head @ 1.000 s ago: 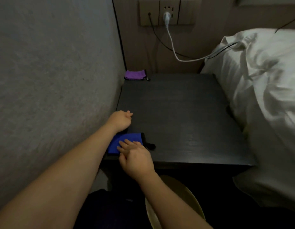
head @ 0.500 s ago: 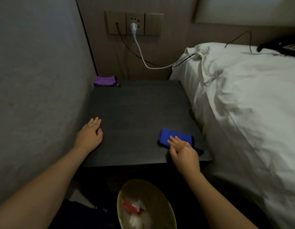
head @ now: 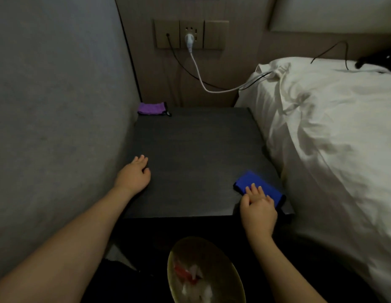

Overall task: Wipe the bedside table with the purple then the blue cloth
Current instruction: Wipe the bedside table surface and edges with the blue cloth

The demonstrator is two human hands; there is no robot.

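On the dark bedside table, hemmed between the grey wall and the white bed, the right hand presses flat fingers on the blue cloth at the front right corner, the left hand rests relaxed near the wall, the purple cloth lies at the back left corner (no readable writing anywhere).

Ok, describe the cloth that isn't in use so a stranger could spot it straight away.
Find the dark bedside table between the grey wall and the bed. At its far left corner, against the wall and below the socket panel, lies the purple cloth. The blue cloth sits at the near right corner under the right hand.
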